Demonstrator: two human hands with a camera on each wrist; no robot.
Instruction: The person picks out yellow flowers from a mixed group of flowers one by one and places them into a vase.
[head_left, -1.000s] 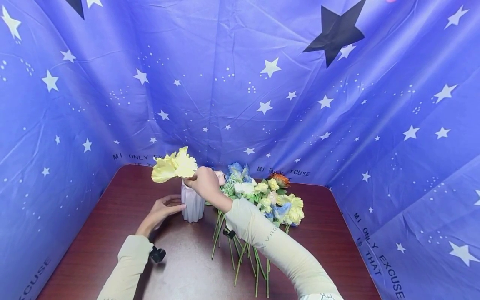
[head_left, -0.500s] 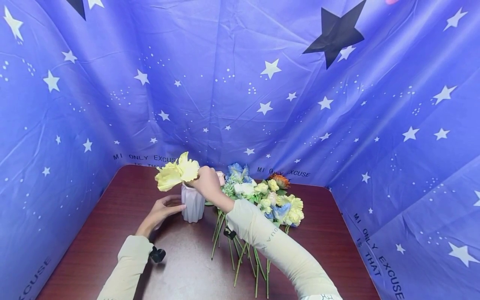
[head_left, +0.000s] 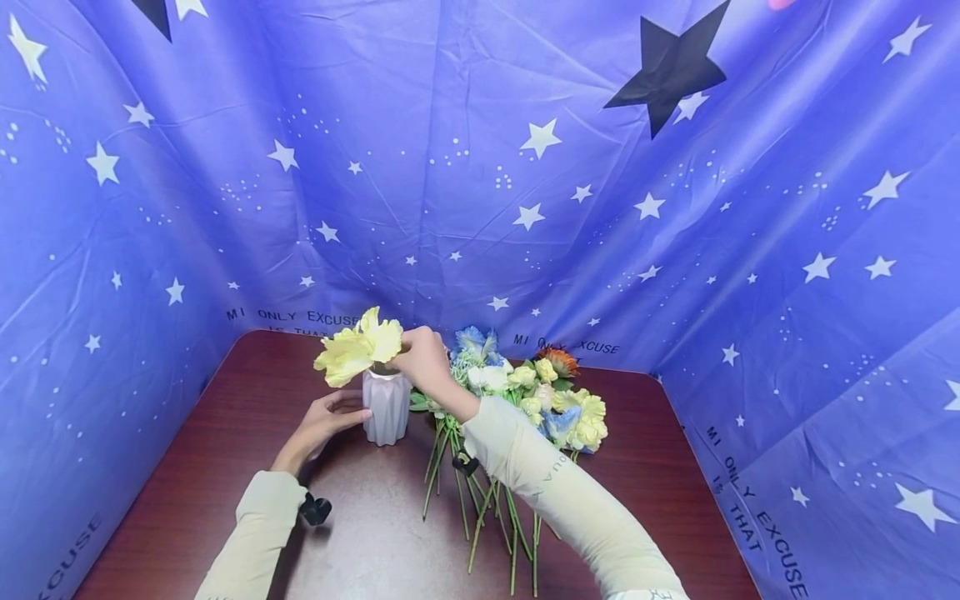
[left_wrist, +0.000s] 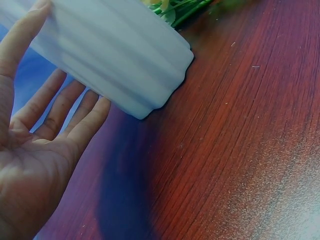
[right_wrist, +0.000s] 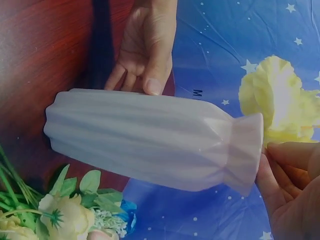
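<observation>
A pale ribbed vase (head_left: 386,408) stands upright on the table. My left hand (head_left: 324,425) is at its left side, thumb on the near face and fingertips against the far side; in the left wrist view the palm (left_wrist: 35,170) stays off the vase. At the mouth, my right hand (head_left: 423,362) pinches a yellow artificial flower (head_left: 360,348) just below its bloom. In the right wrist view the fingertips are beside the vase rim (right_wrist: 261,145), and the yellow bloom (right_wrist: 275,100) lies past it. How deep the stem sits inside the vase is hidden.
Right of the vase lies a pile of artificial flowers (head_left: 491,379) in blue, white, yellow and orange, their green stems (head_left: 513,533) pointing toward me. The right forearm passes over them. A purple-blue star-patterned cloth (head_left: 450,167) surrounds the dark red wooden table (head_left: 630,500).
The yellow flower has come down and slightly right, closer over the vase mouth. My right hand has shifted a little right with it. The left hand and vase have kept their place.
</observation>
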